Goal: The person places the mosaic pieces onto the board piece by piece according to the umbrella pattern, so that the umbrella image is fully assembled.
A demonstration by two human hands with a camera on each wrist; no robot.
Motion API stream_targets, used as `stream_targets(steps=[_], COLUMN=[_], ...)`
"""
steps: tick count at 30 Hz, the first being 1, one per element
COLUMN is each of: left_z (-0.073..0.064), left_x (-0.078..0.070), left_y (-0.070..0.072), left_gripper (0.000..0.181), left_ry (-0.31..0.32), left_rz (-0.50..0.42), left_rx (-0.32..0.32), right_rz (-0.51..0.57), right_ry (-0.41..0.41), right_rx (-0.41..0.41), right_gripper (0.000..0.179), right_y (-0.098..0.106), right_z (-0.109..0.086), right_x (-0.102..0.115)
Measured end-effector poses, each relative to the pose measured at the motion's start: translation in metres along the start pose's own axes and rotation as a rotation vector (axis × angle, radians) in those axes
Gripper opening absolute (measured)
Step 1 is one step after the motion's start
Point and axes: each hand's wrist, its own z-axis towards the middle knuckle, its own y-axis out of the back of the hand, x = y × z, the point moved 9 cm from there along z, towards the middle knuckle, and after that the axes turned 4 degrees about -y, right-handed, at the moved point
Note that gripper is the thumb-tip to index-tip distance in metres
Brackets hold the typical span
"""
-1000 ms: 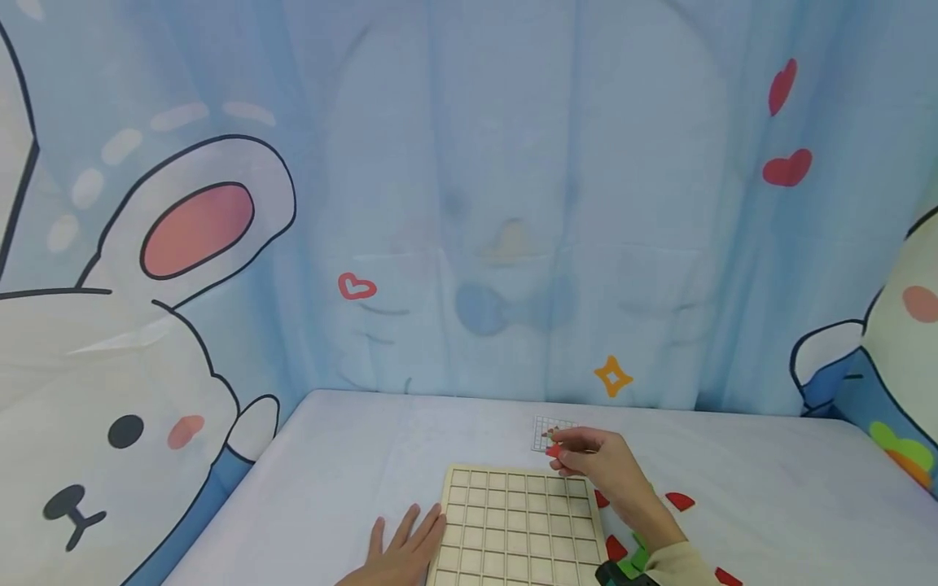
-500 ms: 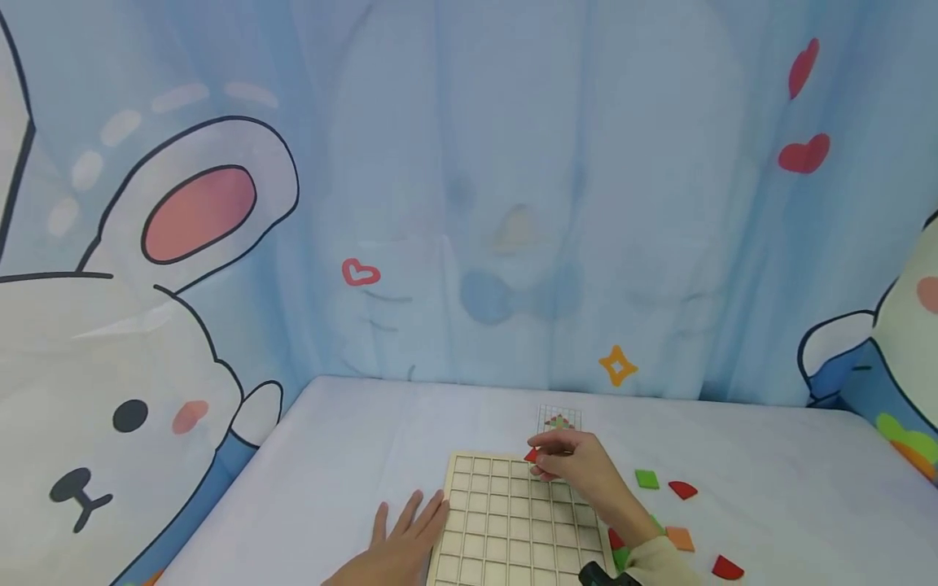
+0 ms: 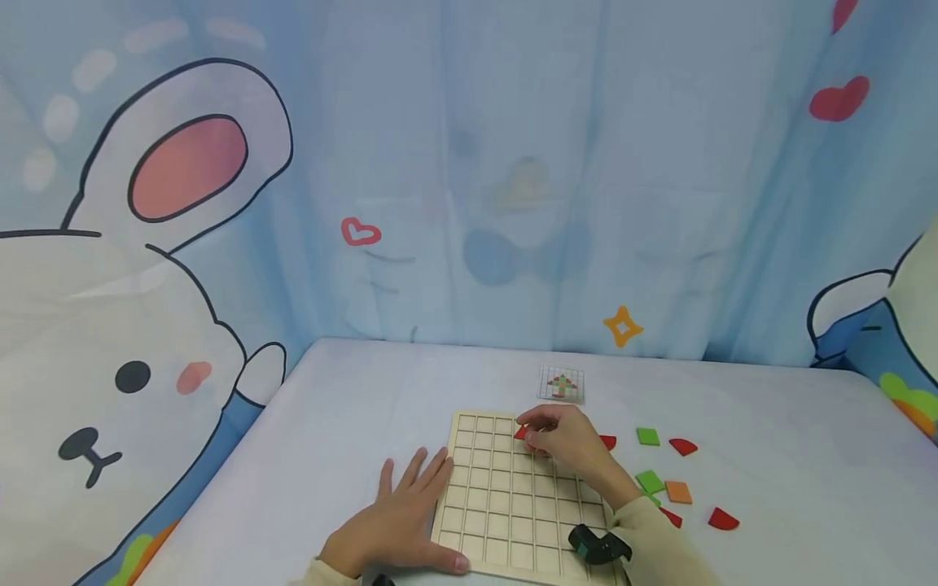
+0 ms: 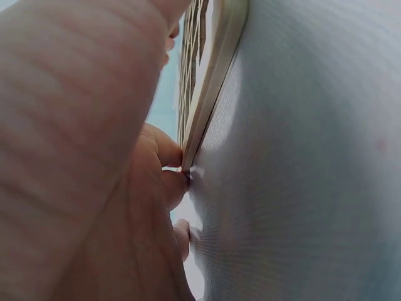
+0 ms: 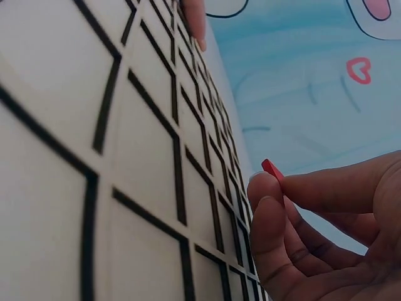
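A wooden grid board (image 3: 501, 505) with square cells lies flat on the table. My left hand (image 3: 401, 517) is spread along its left side, fingertips at the left edge and thumb by the near edge. Over the board's far row, my right hand (image 3: 566, 439) pinches a small red piece (image 5: 273, 170) between thumb and fingers; its full outline is hidden. In the right wrist view the piece stands tilted above the board's far part. The visible cells hold no pieces.
Beyond the board lies a small pattern card (image 3: 562, 383) with a red and green figure on a grid. Right of the board are loose red quarter-round pieces (image 3: 724, 519), green squares (image 3: 648, 437) and an orange square (image 3: 678, 492). A printed curtain (image 3: 513, 163) hangs behind.
My right hand has moved left and nearer from beside the card to the board's far row, carrying the red piece. The left hand stays at the board's left edge; the head view has tilted down.
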Motion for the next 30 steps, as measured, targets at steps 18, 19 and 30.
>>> stream_targets(steps=[18,19,30], left_z=[0.0002,0.0003,-0.0003], left_x=[0.0018,0.0019,0.0013], left_y=[0.0033,0.0035,0.0016], left_gripper=[0.130,0.130,0.130], left_ry=[0.022,0.026,0.024], left_rz=[-0.007,-0.005,-0.014], left_rx=[0.011,0.011,0.005], right_rz=[-0.187,-0.189,-0.225], right_ry=[-0.012,-0.013,0.016], right_rx=[-0.037,-0.038,-0.041], right_gripper=[0.020,0.020,0.018], right_y=[-0.0026,-0.0025,-0.0039], right_z=[0.0035,0.0039,0.0034], right_x=[-0.0042,-0.0045,-0.0087])
